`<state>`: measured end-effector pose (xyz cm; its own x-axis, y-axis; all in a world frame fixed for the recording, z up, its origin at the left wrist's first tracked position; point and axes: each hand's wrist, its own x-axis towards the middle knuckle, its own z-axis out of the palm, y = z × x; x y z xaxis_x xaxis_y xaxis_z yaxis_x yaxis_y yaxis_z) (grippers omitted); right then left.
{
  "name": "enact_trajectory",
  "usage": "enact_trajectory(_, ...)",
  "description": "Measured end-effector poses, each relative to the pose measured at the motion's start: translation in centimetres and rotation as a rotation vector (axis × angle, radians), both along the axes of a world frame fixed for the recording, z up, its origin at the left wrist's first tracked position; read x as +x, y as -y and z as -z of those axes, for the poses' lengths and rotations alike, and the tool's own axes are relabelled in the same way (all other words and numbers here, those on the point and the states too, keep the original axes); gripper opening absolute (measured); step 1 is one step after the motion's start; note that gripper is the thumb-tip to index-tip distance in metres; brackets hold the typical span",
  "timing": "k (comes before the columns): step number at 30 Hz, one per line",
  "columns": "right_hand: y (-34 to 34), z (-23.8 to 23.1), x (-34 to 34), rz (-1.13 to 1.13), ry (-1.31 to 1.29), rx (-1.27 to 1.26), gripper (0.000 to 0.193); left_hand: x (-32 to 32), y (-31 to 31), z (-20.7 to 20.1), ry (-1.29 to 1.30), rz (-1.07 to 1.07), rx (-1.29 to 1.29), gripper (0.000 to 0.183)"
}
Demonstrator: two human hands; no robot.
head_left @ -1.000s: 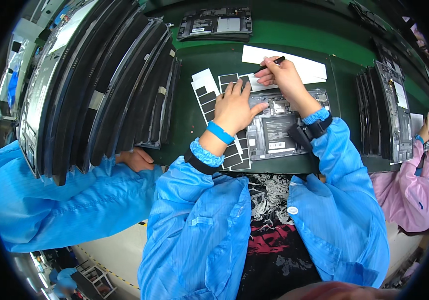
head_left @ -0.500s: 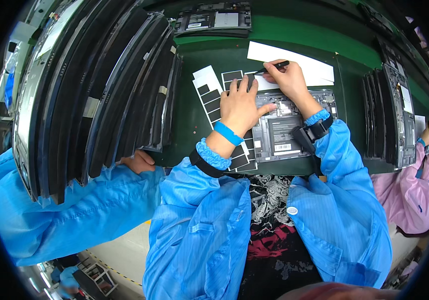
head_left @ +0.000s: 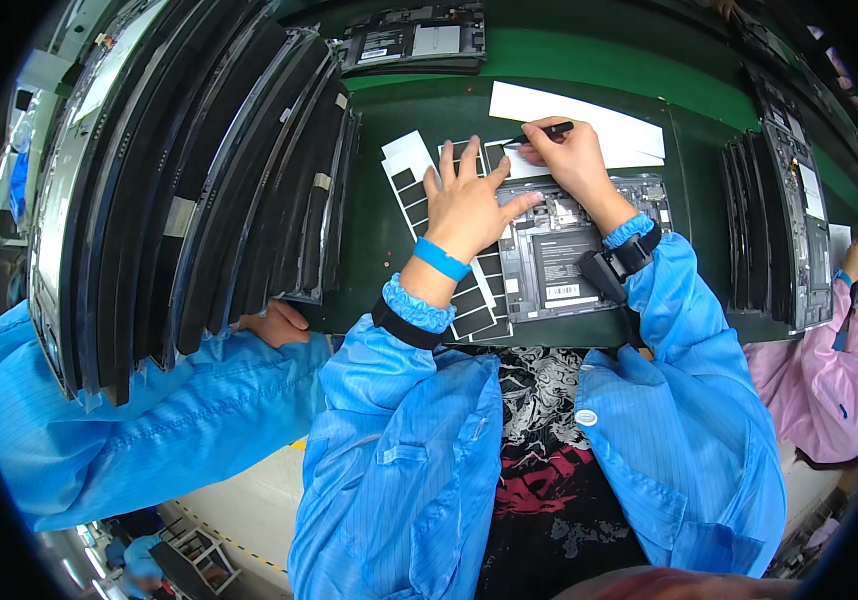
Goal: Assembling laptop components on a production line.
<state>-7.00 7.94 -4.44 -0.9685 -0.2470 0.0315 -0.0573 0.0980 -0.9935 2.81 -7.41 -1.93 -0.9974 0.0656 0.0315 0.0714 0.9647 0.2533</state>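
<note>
My left hand lies with fingers spread on a white sheet of black rectangular stickers, pressing over its upper part. In my right hand are slim black tweezers, gripped like a pen. Their tip points left to the top of the sheet, close to my left fingertips. Beneath my wrists sits an opened grey device chassis with a dark battery; my left thumb reaches over its upper left edge. A second sticker sheet shows left of my hand, partly covered.
White paper strips lie beyond my right hand. Tall stacks of dark panels stand at the left, with more chassis at the back and right. A co-worker's hand rests at left; a pink-sleeved person works at right.
My left hand has shifted slightly left and its fingers have spread wider, uncovering more of the sheet's top. The tweezers stay in my right hand, their tip still near the sheet.
</note>
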Motion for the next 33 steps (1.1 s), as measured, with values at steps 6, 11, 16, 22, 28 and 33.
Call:
enact_trajectory(6, -3.3, -4.3, 0.6, 0.059, -0.035, -0.341, 0.023, -0.5, 0.3, -0.4, 0.149, -0.055, 0.147, 0.064)
enact_trajectory(11, -10.9, -4.4, 2.9, 0.141, 0.107, -0.142, 0.027, -0.7, -0.4, -1.6, -0.267, -0.036, 0.336, 0.032)
enact_trajectory(16, -12.8, -2.3, 4.0, 0.099, 0.207, -0.130, 0.026, -1.5, -5.5, -2.0, 0.261, -0.014, 0.769, 0.035)
enact_trajectory(22, -13.7, -1.4, 3.8, 0.061, 0.258, -0.226, 0.024, -2.9, -7.3, -0.6, 0.308, -0.038, 0.703, 0.034)
enact_trajectory(28, -13.7, -1.3, 3.9, 0.057, 0.238, -0.258, 0.022, -3.3, -7.8, -0.7, 0.301, -0.054, 0.639, 0.030)
enact_trajectory(33, -13.9, -1.0, 3.9, 0.057, 0.246, -0.274, 0.023, -3.3, -8.0, -0.8, 0.315, -0.136, 0.663, 0.030)
